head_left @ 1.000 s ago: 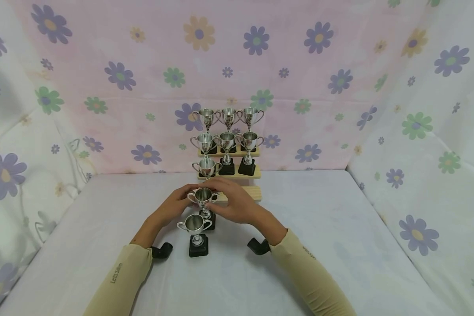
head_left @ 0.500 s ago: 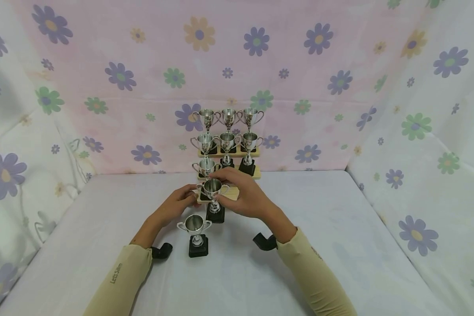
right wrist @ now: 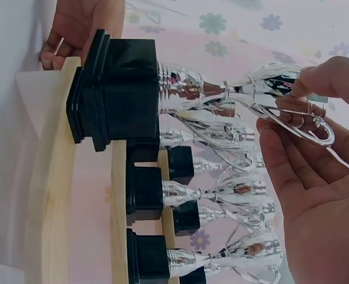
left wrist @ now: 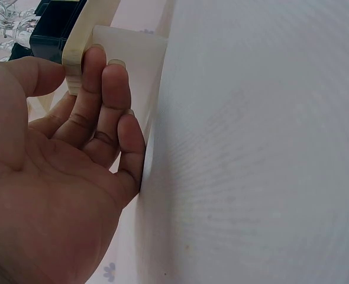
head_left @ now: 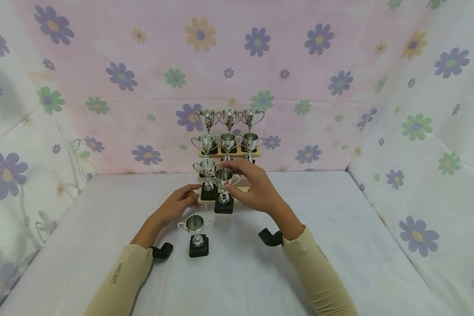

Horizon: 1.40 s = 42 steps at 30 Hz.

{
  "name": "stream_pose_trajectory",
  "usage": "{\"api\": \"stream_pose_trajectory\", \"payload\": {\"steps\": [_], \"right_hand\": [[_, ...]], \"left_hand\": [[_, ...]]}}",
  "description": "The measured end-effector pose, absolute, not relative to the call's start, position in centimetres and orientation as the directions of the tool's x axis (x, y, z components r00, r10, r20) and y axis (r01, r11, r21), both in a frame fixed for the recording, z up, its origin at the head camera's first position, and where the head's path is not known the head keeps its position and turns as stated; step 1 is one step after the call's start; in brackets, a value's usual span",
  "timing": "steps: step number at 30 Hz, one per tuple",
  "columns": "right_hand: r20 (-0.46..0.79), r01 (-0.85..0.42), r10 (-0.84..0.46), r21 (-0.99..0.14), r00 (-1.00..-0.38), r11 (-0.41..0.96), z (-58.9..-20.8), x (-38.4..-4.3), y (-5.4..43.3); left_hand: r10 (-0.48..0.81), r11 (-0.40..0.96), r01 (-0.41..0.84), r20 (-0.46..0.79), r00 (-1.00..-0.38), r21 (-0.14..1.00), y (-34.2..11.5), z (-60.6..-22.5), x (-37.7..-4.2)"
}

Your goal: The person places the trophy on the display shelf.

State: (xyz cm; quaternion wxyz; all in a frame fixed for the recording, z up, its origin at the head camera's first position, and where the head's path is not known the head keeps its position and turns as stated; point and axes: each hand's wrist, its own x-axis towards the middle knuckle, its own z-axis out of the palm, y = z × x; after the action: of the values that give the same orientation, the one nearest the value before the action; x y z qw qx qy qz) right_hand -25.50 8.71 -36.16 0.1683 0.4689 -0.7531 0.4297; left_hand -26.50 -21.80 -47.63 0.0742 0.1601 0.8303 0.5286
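Note:
My right hand grips a small silver trophy cup by its bowl, thumb on the near side. The cup's black base hangs in front of the lowest step of the tiered wooden stand, upright. At the left end of that step, my left hand holds the board's edge. In the left wrist view the thumb lies on one side of the board and the fingers on the other. Another trophy stands on the lowest step, by the left hand. One more trophy stands on the table before the stand.
Two rows of silver trophies fill the upper steps, close behind the right hand. White cloth covers the table. A flowered curtain hangs at the back and sides.
My right hand has carried the trophy right and back, away from the left side, to the front of the lowest step. The left hand has stayed at the stand's end.

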Motion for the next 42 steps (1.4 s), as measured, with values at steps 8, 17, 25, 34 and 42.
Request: {"api": "stream_pose_trajectory", "payload": {"steps": [8, 17, 25, 34, 42], "right_hand": [[0.687, -0.848, -0.513, -0.497, -0.515, 0.185, -36.0, -26.0, 9.3], [0.724, -0.846, -0.452, -0.506, -0.522, 0.167, -35.6, -26.5, 9.7], [0.735, -0.832, -0.394, -0.514, -0.552, 0.206, -36.0, -27.0, 9.7], [0.701, -0.787, -0.359, -0.557, -0.616, 0.265, -37.1, -27.7, 9.4], [0.672, -0.765, -0.366, -0.563, -0.644, 0.313, -38.0, -28.1, 8.9]], "left_hand": [[0.346, 0.393, 0.196, 0.053, -0.937, 0.898, -21.8, -47.6, -26.4], [0.347, 0.401, 0.204, 0.058, -0.936, 0.893, -21.7, -47.4, -26.4], [0.345, 0.421, 0.201, 0.049, -0.937, 0.884, -21.8, -47.7, -26.7], [0.352, 0.417, 0.208, 0.054, -0.934, 0.885, -21.8, -47.7, -26.7], [0.357, 0.406, 0.214, 0.061, -0.932, 0.888, -21.9, -47.7, -26.6]]}}
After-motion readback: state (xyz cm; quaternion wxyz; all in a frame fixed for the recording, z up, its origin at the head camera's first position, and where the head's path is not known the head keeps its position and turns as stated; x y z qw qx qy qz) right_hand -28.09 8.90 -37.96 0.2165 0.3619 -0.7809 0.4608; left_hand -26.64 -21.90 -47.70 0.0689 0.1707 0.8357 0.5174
